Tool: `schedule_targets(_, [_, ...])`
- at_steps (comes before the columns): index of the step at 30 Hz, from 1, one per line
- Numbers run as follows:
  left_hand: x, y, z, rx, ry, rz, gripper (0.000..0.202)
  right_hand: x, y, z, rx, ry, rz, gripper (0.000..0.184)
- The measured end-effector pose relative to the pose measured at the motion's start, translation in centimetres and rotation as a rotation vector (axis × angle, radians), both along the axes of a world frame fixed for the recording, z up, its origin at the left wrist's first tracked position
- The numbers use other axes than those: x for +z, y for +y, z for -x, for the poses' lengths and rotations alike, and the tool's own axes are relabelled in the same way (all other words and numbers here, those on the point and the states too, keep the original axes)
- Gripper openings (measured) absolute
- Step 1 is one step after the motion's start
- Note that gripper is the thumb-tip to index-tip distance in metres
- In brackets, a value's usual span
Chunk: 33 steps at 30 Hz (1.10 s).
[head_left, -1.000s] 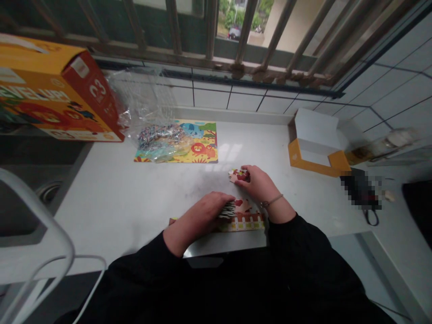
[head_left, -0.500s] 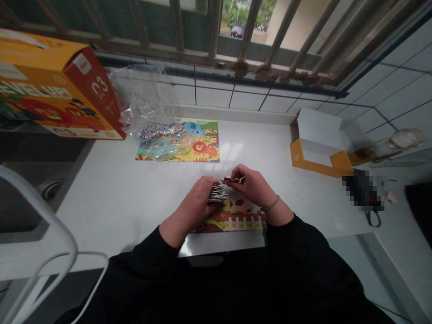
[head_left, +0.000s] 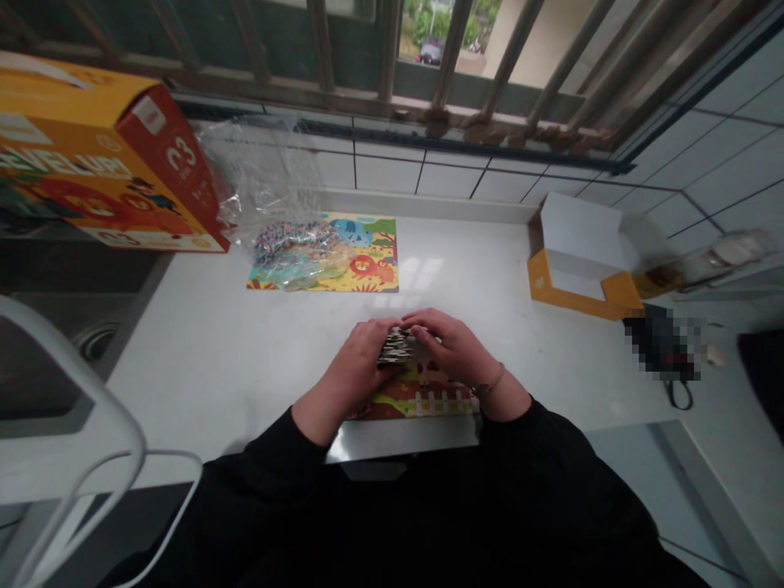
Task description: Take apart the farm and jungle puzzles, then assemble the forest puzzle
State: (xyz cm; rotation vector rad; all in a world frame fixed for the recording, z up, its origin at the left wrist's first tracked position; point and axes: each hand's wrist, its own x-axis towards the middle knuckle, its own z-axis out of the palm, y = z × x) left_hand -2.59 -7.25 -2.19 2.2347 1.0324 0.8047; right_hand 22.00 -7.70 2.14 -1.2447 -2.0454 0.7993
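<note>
My left hand [head_left: 361, 353] is closed around a stack of thin puzzle pieces [head_left: 395, 346], whose light edges face right. My right hand [head_left: 450, 343] curls over the far right side of that stack, its fingertips meeting it beside my left fingers. What lies under the right fingers is mostly hidden. Both hands are above a colourful picture sheet [head_left: 401, 406] with a white fence and a brown-spotted animal, partly covered by my hands. The sheet lies at the counter's front edge.
Farther back, a clear plastic bag of small pieces [head_left: 294, 245] rests on a lion picture sheet [head_left: 383, 282]. A large orange box [head_left: 104, 163] stands left by the sink [head_left: 37, 327]. An opened small orange box [head_left: 576, 294] is at the right. A white cable [head_left: 116, 416] crosses the left front.
My right hand, which held a few puzzle pieces just right of the stack, has moved left onto the stack. My left hand has stayed around the stack.
</note>
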Motion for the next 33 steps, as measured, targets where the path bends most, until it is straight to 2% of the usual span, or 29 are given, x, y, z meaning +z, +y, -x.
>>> schedule_targets(3, [0.5,-0.2,-0.1,0.022,0.032,0.036,0.061,0.9,-2.7,-1.2,-0.144,-0.233,-0.056,0.03])
schedule_targets(5, [0.8,-0.3,-0.1,0.054,0.025,0.057,0.061,1.2,-5.4,-1.8,-0.179,-0.389,-0.048,0.038])
schedule_targets(9, [2.0,-0.5,0.0,0.213,-0.055,0.122,0.064,0.4,-10.2,-2.7,-0.133,-0.498,-0.004,0.083])
schedule_targets(11, [2.7,-0.5,0.1,0.295,-0.107,0.203,0.065,-0.4,-11.4,-3.4,-0.146,-0.499,-0.003,0.084])
schedule_targets(15, [4.1,-0.5,1.0,0.366,-0.198,0.351,0.067,-1.5,-11.3,-6.3,-0.257,-0.521,0.0,0.06])
schedule_targets(20, [4.9,-0.2,3.1,0.479,-0.197,0.339,0.069,-1.0,-10.3,-10.0,-0.418,-0.623,0.024,0.042])
schedule_targets(23, [4.8,0.2,4.6,0.581,-0.131,0.303,0.068,-0.7,-10.5,-9.2,-0.484,-0.63,0.027,0.037])
schedule_targets(26, [4.4,0.7,5.7,0.641,-0.079,0.289,0.066,-1.1,-11.1,-6.5,-0.533,-0.63,0.012,0.045])
schedule_targets(29, [3.9,1.1,5.9,0.629,-0.018,0.291,0.067,-1.8,-11.4,-4.4,-0.58,-0.647,-0.017,0.055])
schedule_targets(33, [3.7,1.2,5.6,0.56,0.053,0.259,0.067,-2.0,-10.7,-4.4,-0.634,-0.513,0.046,0.051])
